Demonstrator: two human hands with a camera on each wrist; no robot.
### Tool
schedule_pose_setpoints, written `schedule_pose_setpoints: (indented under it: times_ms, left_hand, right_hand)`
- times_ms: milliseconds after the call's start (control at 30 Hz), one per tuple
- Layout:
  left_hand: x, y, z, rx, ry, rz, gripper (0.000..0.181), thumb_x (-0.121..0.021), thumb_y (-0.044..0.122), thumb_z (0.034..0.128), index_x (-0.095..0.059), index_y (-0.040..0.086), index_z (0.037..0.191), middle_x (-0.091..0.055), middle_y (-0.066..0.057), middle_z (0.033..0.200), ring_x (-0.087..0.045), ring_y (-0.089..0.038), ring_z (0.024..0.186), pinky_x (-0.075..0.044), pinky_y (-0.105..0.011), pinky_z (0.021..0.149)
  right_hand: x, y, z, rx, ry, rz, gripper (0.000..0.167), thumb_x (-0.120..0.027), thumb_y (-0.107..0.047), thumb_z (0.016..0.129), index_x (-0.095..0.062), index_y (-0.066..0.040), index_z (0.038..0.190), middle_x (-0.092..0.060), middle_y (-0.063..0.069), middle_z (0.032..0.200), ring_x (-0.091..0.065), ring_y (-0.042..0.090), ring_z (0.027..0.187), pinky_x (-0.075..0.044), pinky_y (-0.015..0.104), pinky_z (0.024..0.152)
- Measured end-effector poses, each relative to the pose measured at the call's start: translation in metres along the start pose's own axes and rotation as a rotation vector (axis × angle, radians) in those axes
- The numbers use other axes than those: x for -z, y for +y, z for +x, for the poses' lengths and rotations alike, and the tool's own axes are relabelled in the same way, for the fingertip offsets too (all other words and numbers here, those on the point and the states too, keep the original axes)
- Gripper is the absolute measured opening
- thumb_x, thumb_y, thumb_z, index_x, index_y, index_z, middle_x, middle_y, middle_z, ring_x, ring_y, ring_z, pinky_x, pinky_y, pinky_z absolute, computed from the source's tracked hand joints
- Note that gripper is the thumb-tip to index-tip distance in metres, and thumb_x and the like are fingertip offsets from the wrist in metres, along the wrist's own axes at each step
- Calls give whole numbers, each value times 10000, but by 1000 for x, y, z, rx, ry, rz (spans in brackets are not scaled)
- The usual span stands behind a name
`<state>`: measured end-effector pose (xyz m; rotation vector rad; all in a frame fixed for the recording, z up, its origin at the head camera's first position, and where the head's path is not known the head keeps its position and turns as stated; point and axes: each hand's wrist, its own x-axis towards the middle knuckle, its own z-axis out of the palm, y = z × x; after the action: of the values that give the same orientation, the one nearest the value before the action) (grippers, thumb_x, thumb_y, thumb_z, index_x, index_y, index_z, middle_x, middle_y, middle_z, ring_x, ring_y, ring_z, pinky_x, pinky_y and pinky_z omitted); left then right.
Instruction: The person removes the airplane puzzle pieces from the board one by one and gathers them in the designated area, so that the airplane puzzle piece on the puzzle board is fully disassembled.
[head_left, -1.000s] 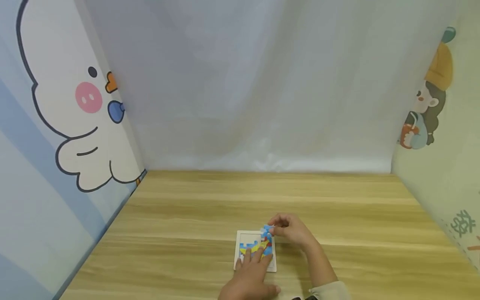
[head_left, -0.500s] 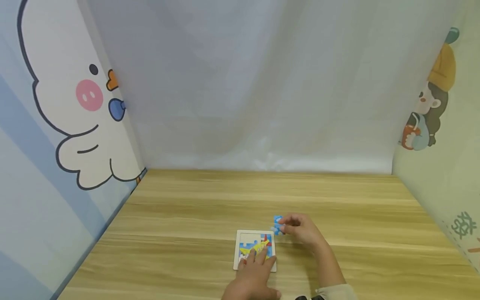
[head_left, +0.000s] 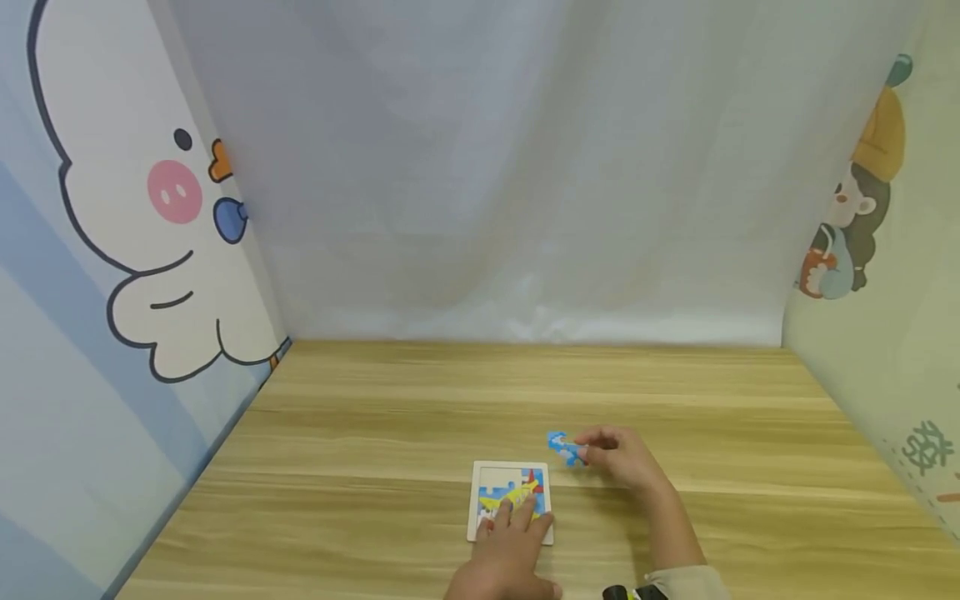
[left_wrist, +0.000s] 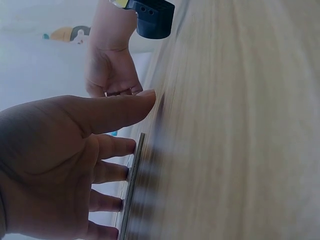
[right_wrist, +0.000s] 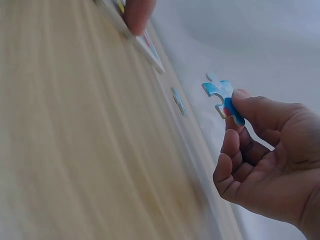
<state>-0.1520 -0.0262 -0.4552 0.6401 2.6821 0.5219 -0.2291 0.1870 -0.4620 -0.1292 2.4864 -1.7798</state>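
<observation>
A light-framed puzzle board (head_left: 474, 500) shows a yellow, blue and red picture, with a bare part at its upper left. My left hand (head_left: 506, 554) rests on its lower part, fingers spread and fairly straight. To the board's upper right, my right hand (head_left: 626, 462) pinches a blue puzzle piece (head_left: 573, 454) between thumb and forefinger. The right wrist view shows this piece (right_wrist: 225, 97) raised, blue and white with a little red, in the fingers of the hand (right_wrist: 275, 155). Another blue piece (right_wrist: 178, 102) lies on the table below it.
The wooden table (head_left: 360, 417) reaches back to a grey-white curtain (head_left: 480, 183). At the left stands a wall with a white cartoon bird (head_left: 112, 167), at the right a pale green wall with a cartoon figure (head_left: 843, 250).
My right hand has moved right, away from the board's top right corner, holding a piece. A blue piece now lies beyond the board. My left hand has stayed on the board, shifting slightly.
</observation>
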Motion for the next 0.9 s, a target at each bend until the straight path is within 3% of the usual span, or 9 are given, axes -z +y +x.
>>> schedule_pose_setpoints:
  times_ms: [200, 467, 900]
  left_hand:
    - [-2, -2, 2, -3, 1, 11, 826, -799, 407, 678, -438, 152, 1376, -293, -100, 1475, -231, -409, 1322, -247, -616, 976]
    - [0, -2, 2, 12, -29, 15, 814, -783, 411, 698, -436, 160, 1390, -279, -93, 1486, -213, -404, 1331, -237, -609, 987]
    - [0, -4, 3, -3, -2, 35, 790, -791, 393, 696, -455, 164, 1373, -306, -100, 1471, -235, -410, 1319, -264, -614, 968]
  right_hand:
    - [11, 3, 3, -11, 36, -34, 171, -650, -68, 856, -650, 28, 998, -636, 80, 835, -562, 212, 793, -444, 325, 704]
    - [20, 8, 12, -11, 53, -130, 153, -628, -73, 869, -647, 7, 998, -630, 53, 866, -555, 213, 851, -422, 355, 789]
    - [26, 12, 27, -10, 70, -176, 132, -618, 18, 831, -640, 60, 954, -638, 64, 826, -558, 200, 779, -430, 324, 732]
